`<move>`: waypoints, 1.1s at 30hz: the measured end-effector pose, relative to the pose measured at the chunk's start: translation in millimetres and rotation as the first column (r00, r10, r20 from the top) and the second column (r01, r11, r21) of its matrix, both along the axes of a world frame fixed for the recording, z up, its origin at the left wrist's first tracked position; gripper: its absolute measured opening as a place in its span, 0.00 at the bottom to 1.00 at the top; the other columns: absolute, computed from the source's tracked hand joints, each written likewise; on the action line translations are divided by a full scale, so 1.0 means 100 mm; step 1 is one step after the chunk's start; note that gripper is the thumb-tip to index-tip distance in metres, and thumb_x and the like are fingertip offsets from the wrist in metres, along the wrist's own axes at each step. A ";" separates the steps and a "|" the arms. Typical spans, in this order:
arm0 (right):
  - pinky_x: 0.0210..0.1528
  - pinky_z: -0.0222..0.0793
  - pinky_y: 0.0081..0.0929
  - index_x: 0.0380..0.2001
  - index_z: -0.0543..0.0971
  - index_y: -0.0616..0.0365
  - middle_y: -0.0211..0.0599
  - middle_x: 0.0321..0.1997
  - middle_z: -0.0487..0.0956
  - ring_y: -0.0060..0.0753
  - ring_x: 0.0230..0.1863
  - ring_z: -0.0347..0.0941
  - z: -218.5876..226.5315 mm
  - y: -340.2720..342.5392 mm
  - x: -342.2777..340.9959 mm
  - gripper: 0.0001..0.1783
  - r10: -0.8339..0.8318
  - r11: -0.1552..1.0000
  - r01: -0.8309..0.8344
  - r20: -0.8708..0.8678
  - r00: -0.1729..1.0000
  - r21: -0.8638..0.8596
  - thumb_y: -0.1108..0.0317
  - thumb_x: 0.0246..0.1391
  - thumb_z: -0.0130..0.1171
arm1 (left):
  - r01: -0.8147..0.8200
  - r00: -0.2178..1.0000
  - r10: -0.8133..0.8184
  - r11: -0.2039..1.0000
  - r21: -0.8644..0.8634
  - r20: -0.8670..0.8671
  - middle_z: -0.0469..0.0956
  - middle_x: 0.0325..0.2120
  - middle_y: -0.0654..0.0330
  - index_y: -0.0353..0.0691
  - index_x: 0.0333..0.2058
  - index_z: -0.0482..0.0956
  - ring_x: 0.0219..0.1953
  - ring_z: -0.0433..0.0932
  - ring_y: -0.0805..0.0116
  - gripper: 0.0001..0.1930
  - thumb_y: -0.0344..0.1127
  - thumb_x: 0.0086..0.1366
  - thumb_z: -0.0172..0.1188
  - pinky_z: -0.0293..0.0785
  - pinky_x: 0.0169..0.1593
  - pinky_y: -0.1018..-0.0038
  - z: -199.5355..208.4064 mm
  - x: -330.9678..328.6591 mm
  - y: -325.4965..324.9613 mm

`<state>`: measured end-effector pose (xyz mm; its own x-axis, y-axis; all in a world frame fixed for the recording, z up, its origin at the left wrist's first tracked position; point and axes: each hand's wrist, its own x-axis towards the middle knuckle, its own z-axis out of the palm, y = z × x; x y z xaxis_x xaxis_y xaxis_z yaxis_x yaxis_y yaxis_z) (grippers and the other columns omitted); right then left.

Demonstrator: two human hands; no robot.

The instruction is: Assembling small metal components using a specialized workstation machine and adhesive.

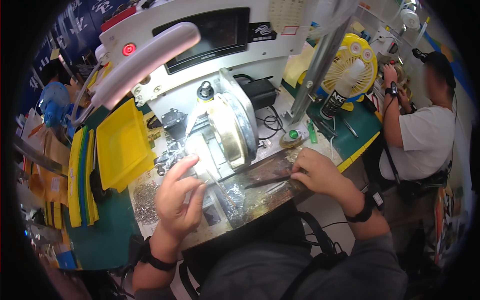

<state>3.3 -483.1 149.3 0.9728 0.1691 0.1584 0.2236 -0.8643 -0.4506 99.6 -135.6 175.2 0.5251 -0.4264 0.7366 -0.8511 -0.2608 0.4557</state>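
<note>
My left hand is raised at the near left side of a bench machine, palm turned inward. Its index finger stands apart from the thumb, and no held thing shows between them. In my right hand is a pair of dark, pointed tweezers, their tips aimed left over the worn work board. Just ahead of both hands stands the machine's round, brass-coloured wheel with a grey metal guard. A thin rod-like piece lies on the board between my hands. Strong light washes out the spot beyond my left fingertips.
A yellow tray and coloured strips stand left. Small metal bits are heaped beside my left wrist. A lamp arm crosses above. Right are a green button, a spray can, a yellow fan and a seated co-worker.
</note>
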 end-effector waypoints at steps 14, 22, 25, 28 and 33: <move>0.36 0.70 0.17 0.40 0.79 0.63 0.30 0.33 0.78 0.16 0.32 0.74 0.36 0.22 0.18 0.07 -0.132 0.647 0.177 -0.120 0.984 0.741 0.70 0.63 0.59 | 0.078 0.996 -0.080 0.996 -0.039 -0.049 0.78 0.51 0.39 0.34 0.37 0.77 0.54 0.79 0.45 0.08 0.21 0.60 0.66 0.74 0.58 0.61 -0.02 -0.03 0.00; 0.33 0.70 0.21 0.41 0.79 0.68 0.40 0.32 0.80 0.25 0.30 0.75 0.96 0.90 0.09 0.11 -0.047 0.662 -0.291 0.426 0.903 0.690 0.69 0.67 0.55 | 0.053 0.997 -0.051 0.998 -0.023 0.058 0.78 0.52 0.43 0.37 0.37 0.78 0.48 0.81 0.45 0.11 0.24 0.56 0.68 0.79 0.48 0.63 -0.07 0.04 0.01; 0.32 0.69 0.24 0.41 0.79 0.70 0.43 0.32 0.81 0.30 0.29 0.76 1.07 0.95 0.26 0.13 0.133 0.697 -0.470 0.547 0.827 0.541 0.68 0.66 0.57 | 0.057 0.996 -0.056 0.998 -0.016 0.070 0.78 0.52 0.43 0.37 0.37 0.78 0.49 0.81 0.44 0.11 0.23 0.56 0.67 0.79 0.48 0.63 -0.06 0.05 0.01; 0.31 0.68 0.25 0.40 0.80 0.69 0.45 0.32 0.81 0.32 0.28 0.75 1.07 1.05 0.33 0.13 0.172 0.707 -0.450 0.484 0.858 0.546 0.67 0.63 0.61 | 0.074 0.995 -0.072 0.997 -0.018 0.067 0.78 0.52 0.42 0.36 0.37 0.78 0.49 0.81 0.43 0.11 0.23 0.55 0.67 0.79 0.48 0.62 -0.06 0.06 -0.01; 0.29 0.69 0.26 0.38 0.80 0.65 0.41 0.29 0.81 0.35 0.25 0.76 1.07 1.12 0.42 0.10 0.178 0.782 -0.410 0.462 0.869 0.470 0.67 0.62 0.63 | 0.084 0.994 -0.084 0.996 -0.003 0.071 0.77 0.52 0.41 0.35 0.38 0.78 0.50 0.80 0.42 0.12 0.22 0.55 0.67 0.79 0.49 0.62 -0.05 0.05 0.00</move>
